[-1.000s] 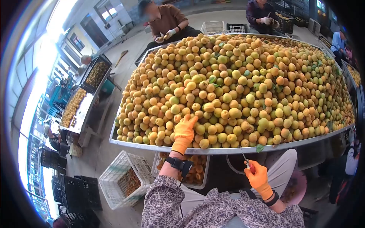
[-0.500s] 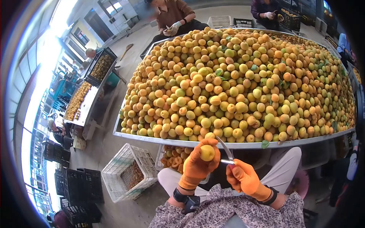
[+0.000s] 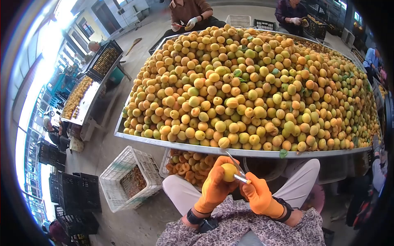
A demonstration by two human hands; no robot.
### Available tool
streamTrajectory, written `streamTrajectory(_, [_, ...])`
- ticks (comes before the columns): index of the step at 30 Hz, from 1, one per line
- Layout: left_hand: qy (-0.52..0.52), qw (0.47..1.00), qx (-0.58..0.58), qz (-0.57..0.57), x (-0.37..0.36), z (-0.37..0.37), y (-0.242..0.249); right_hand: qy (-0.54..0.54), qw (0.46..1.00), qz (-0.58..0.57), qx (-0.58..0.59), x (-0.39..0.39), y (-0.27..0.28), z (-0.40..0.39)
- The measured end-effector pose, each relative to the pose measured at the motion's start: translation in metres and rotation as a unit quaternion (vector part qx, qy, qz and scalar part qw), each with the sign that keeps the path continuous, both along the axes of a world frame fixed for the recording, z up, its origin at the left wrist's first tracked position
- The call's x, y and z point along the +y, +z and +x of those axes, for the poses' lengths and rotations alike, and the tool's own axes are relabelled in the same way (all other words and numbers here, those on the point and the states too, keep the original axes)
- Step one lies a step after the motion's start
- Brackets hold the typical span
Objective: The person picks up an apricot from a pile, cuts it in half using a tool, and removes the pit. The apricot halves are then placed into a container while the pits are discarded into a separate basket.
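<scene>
My left hand, in an orange glove, is closed round a yellow apricot at the fingertips. In my right hand, gloved the same, is a small knife with a curved metal blade. The blade points up and away, and its lower end overlaps the apricot's right side in this view. Both hands are close together over my lap, just short of the metal rim of a wide table. A big heap of apricots with a few green leaves covers that table.
Below the rim sits a crate of split apricots. A white plastic crate with brown bits at its bottom stands on the floor to the left. Black crates are stacked farther left. Two people work across the heap.
The knife has come in against the apricot, my hands drawing closer together. An apricot at the rim above my left hand now shows clear of it. The view has shifted slightly.
</scene>
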State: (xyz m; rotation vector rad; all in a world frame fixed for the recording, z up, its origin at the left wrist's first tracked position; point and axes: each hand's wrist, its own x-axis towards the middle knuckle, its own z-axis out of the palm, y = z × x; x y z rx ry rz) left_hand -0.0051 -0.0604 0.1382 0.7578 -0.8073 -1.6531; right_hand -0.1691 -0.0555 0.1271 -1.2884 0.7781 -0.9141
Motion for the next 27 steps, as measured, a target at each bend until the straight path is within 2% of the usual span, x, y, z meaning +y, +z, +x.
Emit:
streamTrajectory(2, [0.010, 1.000, -0.009, 0.008, 0.002, 0.001, -0.012, -0.022, 0.996, -0.060, 0.058, 0.002, -0.008, 0.001])
streamTrajectory(7, [0.030, 1.000, -0.007, 0.007, 0.007, -0.003, -0.017, -0.019, 0.995, -0.074, 0.066, 0.005, -0.014, 0.003])
streamTrajectory(9, [0.008, 1.000, -0.003, 0.013, 0.010, -0.003, -0.017, -0.059, 0.988, -0.118, 0.083, 0.006, -0.012, 0.007])
streamTrajectory(12, [0.021, 0.999, -0.008, 0.044, 0.008, -0.006, -0.025, -0.044, 0.996, -0.069, 0.048, 0.008, -0.029, 0.005])
streamTrajectory(13, [0.023, 0.995, -0.091, 0.023, 0.003, -0.003, -0.020, 0.004, 0.998, 0.022, 0.055, 0.006, -0.037, -0.003])
streamTrajectory(16, [0.050, 0.990, -0.130, 0.034, -0.004, -0.007, -0.030, -0.046, 0.996, -0.048, 0.052, -0.004, -0.029, 0.005])
streamTrajectory(17, [0.045, 0.989, -0.143, 0.003, -0.007, -0.004, -0.033, -0.035, 0.999, 0.038, 0.009, -0.006, -0.029, 0.006])
streamTrajectory(18, [0.044, 0.989, -0.145, 0.001, -0.010, 0.001, -0.032, -0.037, 0.999, 0.036, 0.007, -0.008, -0.037, -0.002])
streamTrajectory(19, [0.008, 0.984, -0.175, -0.033, -0.016, 0.006, -0.030, 0.033, 0.981, 0.186, -0.041, -0.016, -0.049, -0.016])
streamTrajectory(20, [-0.030, 0.976, -0.204, -0.065, -0.021, 0.009, -0.027, 0.103, 0.933, 0.332, -0.089, -0.021, -0.055, -0.025])
streamTrajectory(21, [-0.040, 0.975, -0.213, -0.051, -0.018, 0.009, -0.020, 0.092, 0.949, 0.294, -0.065, -0.019, -0.006, -0.019])
streamTrajectory(22, [-0.043, 0.975, -0.213, -0.050, -0.018, 0.007, -0.022, 0.089, 0.949, 0.296, -0.066, -0.018, 0.003, -0.025])
streamTrajectory(24, [-0.046, 0.993, -0.106, -0.032, -0.023, 0.006, -0.027, 0.138, 0.900, 0.387, -0.144, -0.020, 0.010, -0.040])
streamTrajectory(25, [-0.006, 0.973, -0.205, -0.105, -0.031, 0.011, -0.033, 0.166, 0.870, 0.428, -0.180, -0.021, 0.015, -0.048])
streamTrajectory(26, [-0.003, 0.990, -0.139, -0.024, -0.032, 0.020, -0.034, 0.170, 0.869, 0.415, -0.207, -0.017, 0.027, -0.060])
streamTrajectory(27, [-0.002, 0.997, -0.064, -0.034, -0.032, 0.023, -0.035, 0.174, 0.891, 0.371, -0.197, -0.015, 0.023, -0.068])
